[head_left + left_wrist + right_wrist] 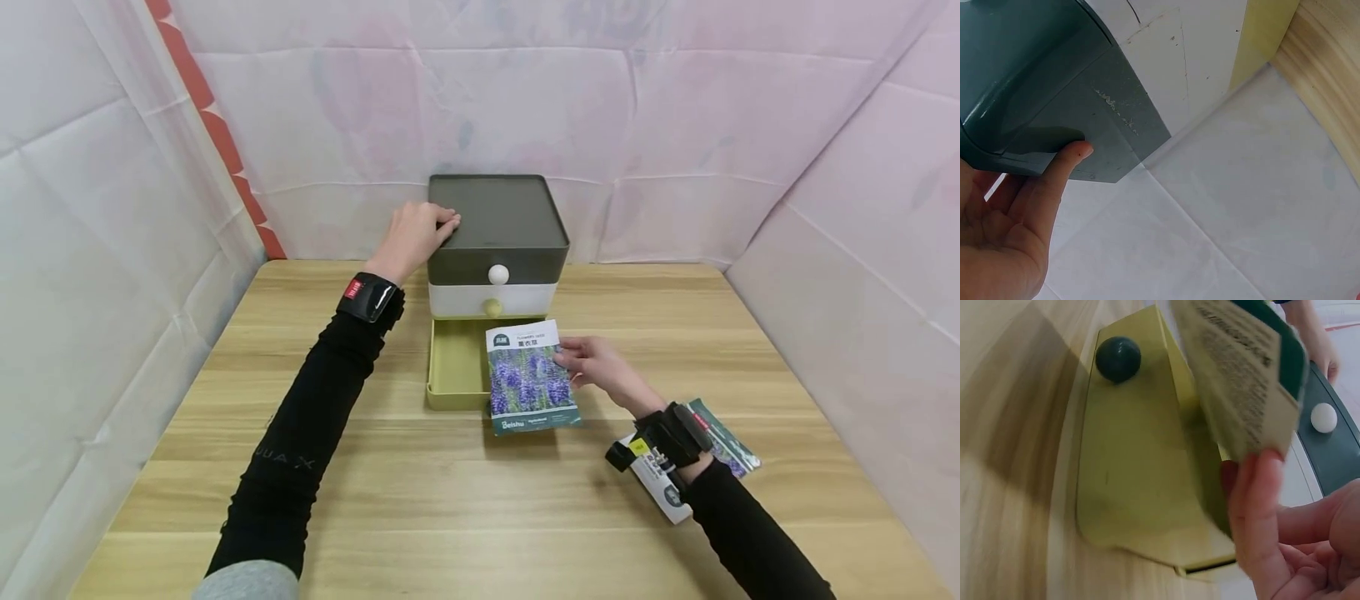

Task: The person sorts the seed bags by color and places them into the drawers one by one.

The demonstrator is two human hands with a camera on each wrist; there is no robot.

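Note:
A small three-drawer cabinet [495, 221] stands at the table's back, with a dark grey top, a white middle drawer and a yellow-green bottom drawer [450, 367] pulled out. My left hand [416, 237] grips its top left corner, fingers over the rim and thumb [1060, 169] against the dark side [1035, 75]. My right hand [592, 367] pinches the right edge of a lavender seed packet [531, 379] and holds it over the open drawer's right part. In the right wrist view the packet [1241, 381] hangs tilted above the drawer [1141, 469], which has a dark knob [1118, 358].
More seed packets [731, 446] lie on the wooden table [375, 492] under my right wrist. White sheeting walls the table in on the left, back and right. A round white knob [498, 274] sits on the dark top drawer's front.

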